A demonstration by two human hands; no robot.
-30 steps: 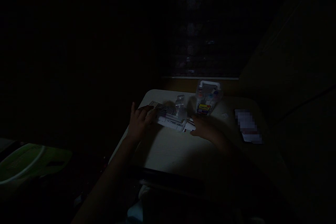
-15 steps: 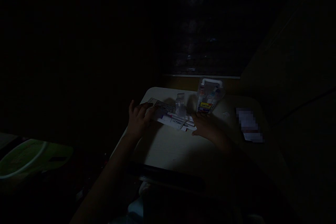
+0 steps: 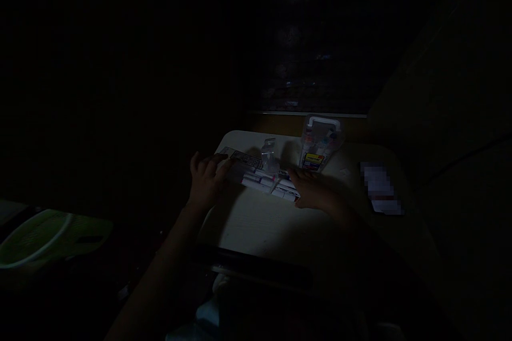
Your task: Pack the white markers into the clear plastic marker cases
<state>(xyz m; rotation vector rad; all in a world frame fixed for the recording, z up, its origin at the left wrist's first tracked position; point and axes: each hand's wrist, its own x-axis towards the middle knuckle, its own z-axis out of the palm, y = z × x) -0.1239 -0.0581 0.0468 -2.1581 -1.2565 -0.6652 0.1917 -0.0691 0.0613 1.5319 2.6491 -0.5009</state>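
Note:
The scene is very dark. On a small pale table (image 3: 256,224) lies a row of white markers (image 3: 266,181) on a flat pack. My left hand (image 3: 206,181) rests at the row's left end, fingers spread and touching the pack. My right hand (image 3: 314,192) lies flat at the row's right end, fingers stretched out against the markers. A small clear holder (image 3: 269,152) stands just behind the row. A clear plastic case with a white handle and coloured markers inside (image 3: 319,144) stands upright beyond my right hand.
A blurred white card (image 3: 380,192) lies on the table's right part. A green basket with a white rim (image 3: 48,237) sits low at the left. A dark bar (image 3: 256,272) runs along the table's near edge. Everything around is in darkness.
Both hands have shifted slightly away from me along with the marker row; the right hand now lies closer against the row's end. The view has tilted a little.

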